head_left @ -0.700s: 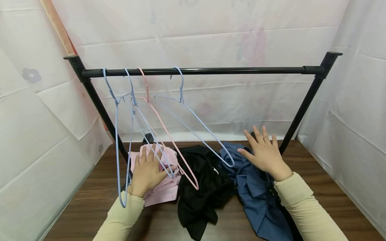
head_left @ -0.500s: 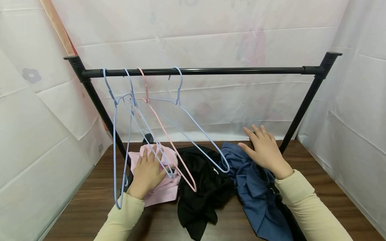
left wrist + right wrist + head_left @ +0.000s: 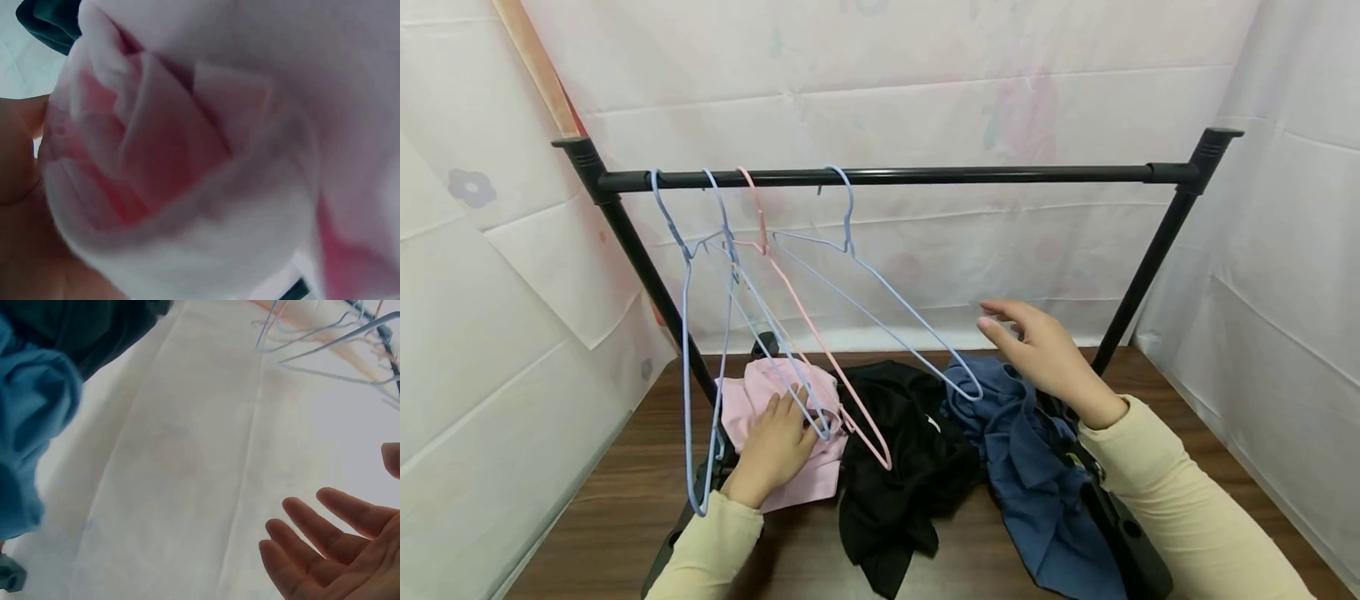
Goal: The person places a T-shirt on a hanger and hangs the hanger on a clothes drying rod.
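My left hand (image 3: 777,443) lies over a crumpled pink garment (image 3: 745,403), its fingers slightly bent on the cloth. In the left wrist view, bunched pink fabric (image 3: 175,137) fills most of the picture and hides the fingertips; part of the palm shows at the left edge. My right hand (image 3: 1047,354) is raised above a blue garment (image 3: 1026,492), holding nothing. The right wrist view shows its fingers (image 3: 312,544) loosely spread in the air. Between the hands, a black garment (image 3: 902,467) lies heaped on the wooden table (image 3: 602,508).
A black rack bar (image 3: 985,176) spans above the table between slanted posts. Several blue hangers and one pink hanger (image 3: 820,333) hang from its left half, a blue hanger (image 3: 910,304) reaching over the garments. White sheeting (image 3: 925,92) encloses the back and sides.
My right hand has turned onto its side, its spread fingers drawing together. My left hand has slid slightly toward me, fingers bending on the pink garment. The hangers sway slightly.
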A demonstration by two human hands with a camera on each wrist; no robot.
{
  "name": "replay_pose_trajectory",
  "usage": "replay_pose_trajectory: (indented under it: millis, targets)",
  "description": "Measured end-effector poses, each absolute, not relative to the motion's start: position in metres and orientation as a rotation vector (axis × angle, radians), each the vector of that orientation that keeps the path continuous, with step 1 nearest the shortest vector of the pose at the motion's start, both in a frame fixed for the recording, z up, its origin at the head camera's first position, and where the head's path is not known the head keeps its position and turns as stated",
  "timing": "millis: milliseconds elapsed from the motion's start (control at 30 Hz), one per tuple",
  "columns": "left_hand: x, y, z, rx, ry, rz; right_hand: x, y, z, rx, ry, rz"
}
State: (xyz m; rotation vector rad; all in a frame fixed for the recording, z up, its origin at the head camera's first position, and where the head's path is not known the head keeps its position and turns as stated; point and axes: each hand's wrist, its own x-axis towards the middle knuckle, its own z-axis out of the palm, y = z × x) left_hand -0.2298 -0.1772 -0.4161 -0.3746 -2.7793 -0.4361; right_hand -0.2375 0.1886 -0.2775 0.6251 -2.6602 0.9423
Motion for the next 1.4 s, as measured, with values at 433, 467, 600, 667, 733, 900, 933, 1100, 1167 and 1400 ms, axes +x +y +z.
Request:
replay_pose_trajectory:
  millis: [433,467,600,667,733,900,933,1100,1167,1400]
  targets:
    - [-0.223,-0.177,-0.423,-0.351,-2.91,-0.521,-0.221,0.153,-0.25,0.761,-2.559,1.099]
    - [-0.223,-0.177,-0.424,-0.343,-2.923,-0.524,-0.22,0.15,-0.249,0.771,-2.555,1.108]
    - [-0.221,-0.176,-0.428,-0.342,-2.952,-0.49,-0.211,0.137,-0.244,0.802,-2.556,1.126]
    - [-0.22,-0.175,-0.429,-0.353,-2.95,-0.467,-0.208,0.132,-0.242,0.816,-2.559,1.123]
    - [-0.22,-0.175,-0.43,-0.356,-2.951,-0.452,-0.205,0.127,-0.24,0.828,-2.556,1.112]
    - [-0.22,-0.173,-0.433,-0.352,-2.945,-0.417,-0.203,0.122,-0.239,0.829,-2.542,1.07]
    - [-0.219,-0.173,-0.434,-0.351,-2.938,-0.407,-0.203,0.121,-0.239,0.829,-2.541,1.069]
    - [-0.219,-0.173,-0.438,-0.368,-2.899,-0.381,-0.203,0.119,-0.241,0.851,-2.542,1.109]
    - [-0.219,-0.174,-0.439,-0.379,-2.884,-0.381,-0.203,0.118,-0.243,0.857,-2.544,1.122]
    - [-0.216,-0.174,-0.443,-0.379,-2.864,-0.379,-0.203,0.113,-0.244,0.86,-2.563,1.135]
